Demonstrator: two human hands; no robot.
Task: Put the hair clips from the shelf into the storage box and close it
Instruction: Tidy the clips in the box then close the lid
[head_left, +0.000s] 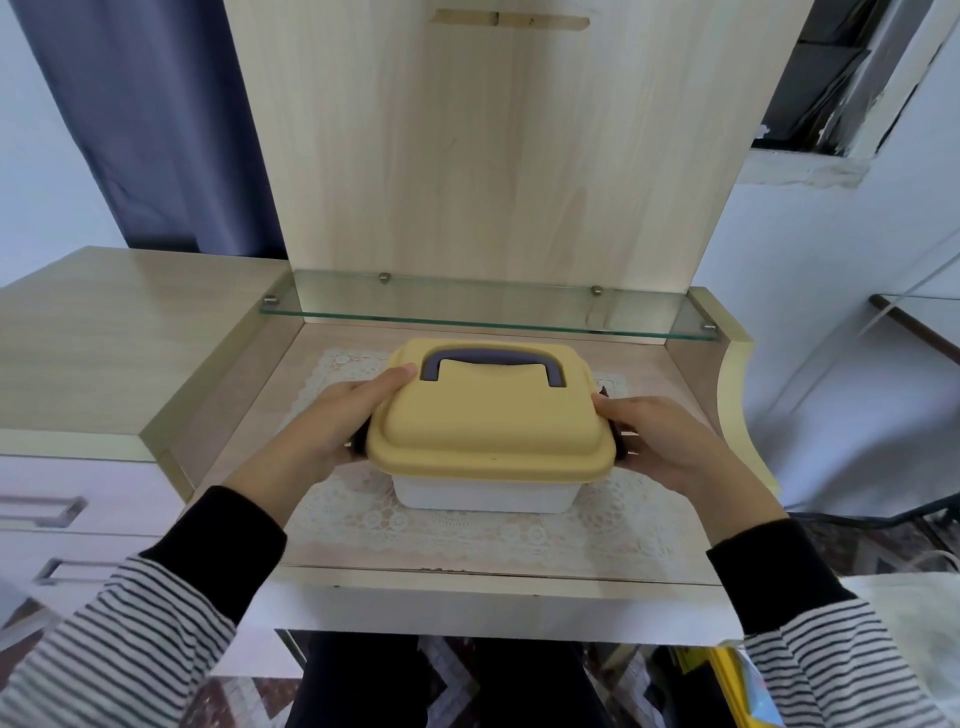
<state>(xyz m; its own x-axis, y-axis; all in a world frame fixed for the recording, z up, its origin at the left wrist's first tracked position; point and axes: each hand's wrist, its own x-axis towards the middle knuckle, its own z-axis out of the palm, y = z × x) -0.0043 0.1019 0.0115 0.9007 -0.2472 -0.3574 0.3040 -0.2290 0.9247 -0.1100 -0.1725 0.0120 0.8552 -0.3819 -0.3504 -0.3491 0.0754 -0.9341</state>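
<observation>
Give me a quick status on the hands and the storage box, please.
Left hand and right hand pressing the box's side latches. Yellow lid on storage box. Glass shelf bare.

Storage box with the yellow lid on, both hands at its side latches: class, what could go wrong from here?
1. The left hand and right hand cover the dark side latches, so a latch may stay unfastened unnoticed, leaving the yellow lid loose.
2. The storage box sits on a lace mat; sideways pressing might slide it or bunch the mat.
3. The glass shelf juts out just behind; lifting the box carelessly could knock it.
</observation>
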